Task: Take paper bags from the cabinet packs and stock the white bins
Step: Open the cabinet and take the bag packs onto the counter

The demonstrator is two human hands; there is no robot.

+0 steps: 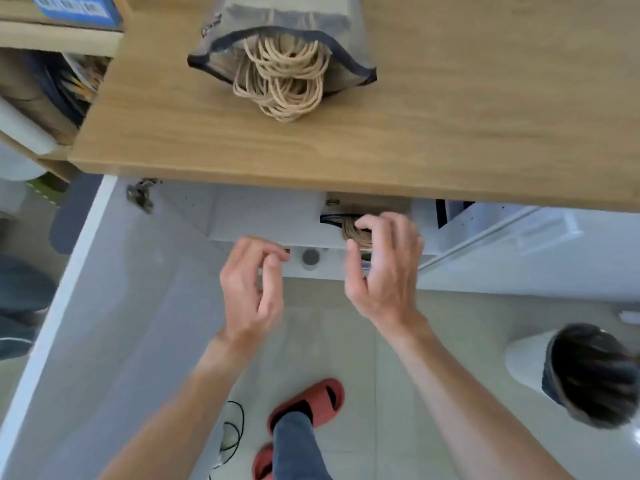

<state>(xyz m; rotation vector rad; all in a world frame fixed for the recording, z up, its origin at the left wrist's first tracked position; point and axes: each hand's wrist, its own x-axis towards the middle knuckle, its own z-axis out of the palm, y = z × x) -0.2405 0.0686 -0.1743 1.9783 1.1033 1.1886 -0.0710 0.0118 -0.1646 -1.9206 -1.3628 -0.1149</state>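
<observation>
Wood counter [450, 109] w/ bag pack [282, 57]; both hands loosely curled, empty: left [252, 289], right [384, 268]

The counter [450, 116] overhangs the cabinet mouth, so entry is only from the front, underneath. The open door [69, 289] walls the left side. The pack's handles [355, 233] fill the right; the left part lies free.

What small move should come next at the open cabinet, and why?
Probably close the right hand on the twine handles of the pack in the cabinet and pull it out. Its curled fingers sit at that bundle without clearly gripping it, and the left hand hovers empty nearby.
</observation>
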